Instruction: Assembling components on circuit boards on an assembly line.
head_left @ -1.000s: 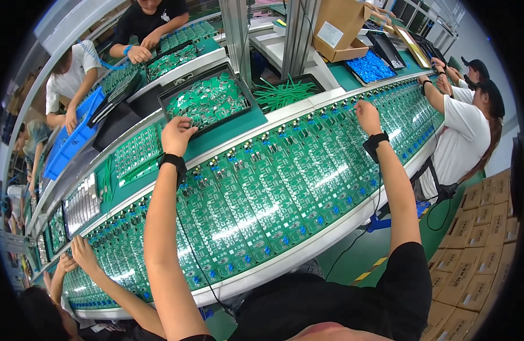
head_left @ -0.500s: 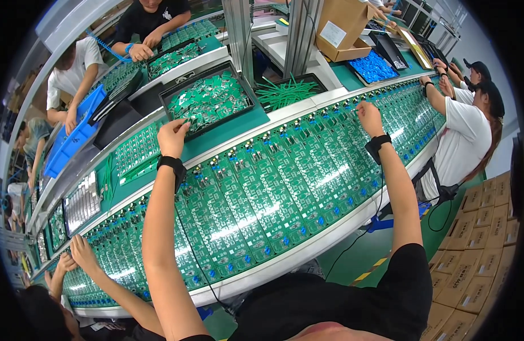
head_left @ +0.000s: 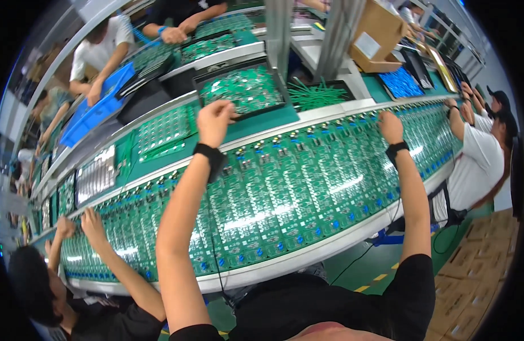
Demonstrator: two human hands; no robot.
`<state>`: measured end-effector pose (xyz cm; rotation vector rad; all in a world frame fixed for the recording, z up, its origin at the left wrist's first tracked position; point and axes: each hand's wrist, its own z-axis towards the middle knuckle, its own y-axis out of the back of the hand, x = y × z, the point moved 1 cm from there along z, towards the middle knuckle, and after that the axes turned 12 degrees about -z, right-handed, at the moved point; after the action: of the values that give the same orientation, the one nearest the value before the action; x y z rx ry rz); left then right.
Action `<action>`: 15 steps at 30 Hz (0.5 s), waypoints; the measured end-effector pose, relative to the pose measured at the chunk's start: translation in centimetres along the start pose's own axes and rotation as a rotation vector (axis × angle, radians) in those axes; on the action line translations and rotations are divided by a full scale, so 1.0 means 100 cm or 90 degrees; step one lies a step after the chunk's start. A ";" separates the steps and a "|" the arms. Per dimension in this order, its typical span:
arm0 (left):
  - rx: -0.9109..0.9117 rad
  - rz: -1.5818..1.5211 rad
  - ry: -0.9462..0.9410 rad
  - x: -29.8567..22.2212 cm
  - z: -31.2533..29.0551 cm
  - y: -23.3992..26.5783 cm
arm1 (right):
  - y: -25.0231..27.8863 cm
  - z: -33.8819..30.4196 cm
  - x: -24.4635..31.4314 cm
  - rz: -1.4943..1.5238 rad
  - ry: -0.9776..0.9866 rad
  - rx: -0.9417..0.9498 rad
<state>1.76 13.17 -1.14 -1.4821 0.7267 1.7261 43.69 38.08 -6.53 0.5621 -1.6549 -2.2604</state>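
My left hand (head_left: 213, 124) is at the near edge of a black tray (head_left: 284, 94) heaped with small green circuit boards (head_left: 245, 88). Its thumb and fingers are pinched together; what they hold, if anything, is too small to make out. Farther right, my right hand (head_left: 391, 128) hovers above the far edge of a long row of green circuit boards (head_left: 296, 190), its fingers curled and pressed together. Anything inside them is hidden. Black bands circle both wrists, and a thin cord hangs from the left one. The boards carry blue parts along their near edge.
Beyond the row stand a tray of green strips (head_left: 318, 95), a tray of blue parts (head_left: 401, 83), a cardboard box (head_left: 375, 40) and metal posts (head_left: 333, 45). Co-workers' hands (head_left: 94, 227) reach over the row at left; another person (head_left: 480, 145) works at right. Cartons (head_left: 472, 273) are stacked lower right.
The whole view has shifted and turned slightly. My left hand has moved a little to the right along the tray's near edge. My right hand stays over about the same part of the row.
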 end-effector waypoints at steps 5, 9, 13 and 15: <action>0.118 -0.139 0.128 -0.013 -0.024 -0.046 | 0.063 -0.011 0.078 0.393 0.087 -0.102; 0.191 -0.202 0.213 -0.007 -0.045 -0.087 | 0.110 -0.029 0.171 0.773 0.099 0.176; 0.245 -0.209 0.211 0.001 -0.053 -0.114 | 0.096 -0.035 0.186 0.887 0.138 0.185; 0.243 -0.197 0.211 0.002 -0.053 -0.110 | 0.105 -0.038 0.189 0.925 0.116 0.213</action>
<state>13.77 15.24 -1.81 -1.5259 0.8861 1.0538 28.73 23.29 -0.19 -0.3416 -1.4949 -0.8574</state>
